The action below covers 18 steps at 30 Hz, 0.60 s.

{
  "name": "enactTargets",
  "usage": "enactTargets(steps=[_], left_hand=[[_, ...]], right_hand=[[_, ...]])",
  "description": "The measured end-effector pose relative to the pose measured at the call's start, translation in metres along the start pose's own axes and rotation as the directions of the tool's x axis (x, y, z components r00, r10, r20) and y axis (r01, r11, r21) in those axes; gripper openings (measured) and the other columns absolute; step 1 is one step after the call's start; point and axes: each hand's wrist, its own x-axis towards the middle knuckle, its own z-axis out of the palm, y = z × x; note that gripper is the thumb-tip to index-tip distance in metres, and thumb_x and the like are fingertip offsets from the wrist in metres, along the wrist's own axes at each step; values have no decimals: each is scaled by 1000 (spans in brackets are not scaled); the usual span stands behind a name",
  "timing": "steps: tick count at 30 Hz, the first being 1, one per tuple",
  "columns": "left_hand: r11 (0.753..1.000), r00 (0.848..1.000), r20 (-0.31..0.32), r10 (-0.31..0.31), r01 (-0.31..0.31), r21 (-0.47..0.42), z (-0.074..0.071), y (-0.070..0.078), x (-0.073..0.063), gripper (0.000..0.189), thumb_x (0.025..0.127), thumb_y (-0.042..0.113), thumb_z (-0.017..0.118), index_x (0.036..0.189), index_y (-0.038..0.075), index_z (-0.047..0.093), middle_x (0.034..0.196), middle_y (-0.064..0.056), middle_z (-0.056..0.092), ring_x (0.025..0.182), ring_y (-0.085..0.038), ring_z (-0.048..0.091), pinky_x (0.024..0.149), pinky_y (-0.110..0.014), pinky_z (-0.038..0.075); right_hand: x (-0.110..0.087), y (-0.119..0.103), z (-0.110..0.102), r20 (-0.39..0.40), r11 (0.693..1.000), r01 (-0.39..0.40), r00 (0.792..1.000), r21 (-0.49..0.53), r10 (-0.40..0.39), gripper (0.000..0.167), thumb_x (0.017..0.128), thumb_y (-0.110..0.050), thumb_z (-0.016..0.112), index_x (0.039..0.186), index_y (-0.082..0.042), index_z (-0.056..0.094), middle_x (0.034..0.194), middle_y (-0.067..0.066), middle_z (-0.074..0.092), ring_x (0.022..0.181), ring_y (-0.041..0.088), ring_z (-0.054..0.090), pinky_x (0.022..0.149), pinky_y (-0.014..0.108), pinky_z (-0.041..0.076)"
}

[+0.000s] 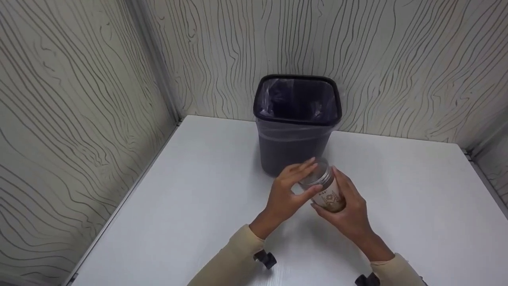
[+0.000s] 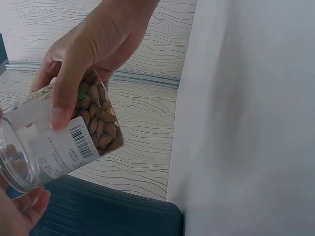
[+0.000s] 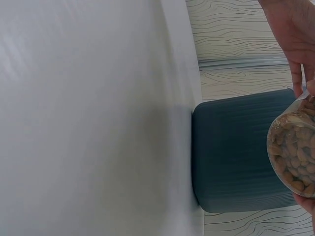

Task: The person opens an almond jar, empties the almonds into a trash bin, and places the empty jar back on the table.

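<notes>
A clear plastic jar point(image 1: 330, 196) of almonds point(image 2: 101, 123) is held tilted above the table, its top end leaning away toward the bin. My right hand point(image 1: 351, 210) grips the jar's lower body, thumb on one side and fingers on the other. At the top end, my left hand point(image 1: 287, 192) spans the clear rim with thumb and fingers. A white barcode label point(image 2: 66, 147) shows on the jar's side in the left wrist view. The right wrist view shows almonds through the jar's base point(image 3: 295, 157). Whether a separate lid sits on the rim, I cannot tell.
Just beyond the hands, a dark bin point(image 1: 291, 147) with a clear liner point(image 1: 325, 101) stands on the white table point(image 1: 190, 178). Wood-grain patterned panels point(image 1: 214, 59) rise behind the table and along its left side.
</notes>
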Motion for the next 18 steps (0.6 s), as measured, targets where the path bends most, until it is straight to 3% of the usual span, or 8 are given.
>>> enactTargets(steps=[9,18], left_hand=[[996,999,-28,-42,44,79,-1,7,-1,50,95,41,72,138,18,65,146,6,57,123,-11,57,103,-27,48],[993,999,-22,-41,44,109,-2,9,0,50,94,42,72,138,18,65,144,6,58,123,-10,58,104,-26,46]], right_hand=[[2,0,0,0,1000,26,1000,-3,-26,109,59,-6,97,152,3,41,146,17,53,129,12,53,103,15,41],[0,2,1,-3,1000,20,1000,-13,-20,109,58,-7,98,152,2,42,146,17,53,128,10,53,103,14,41]])
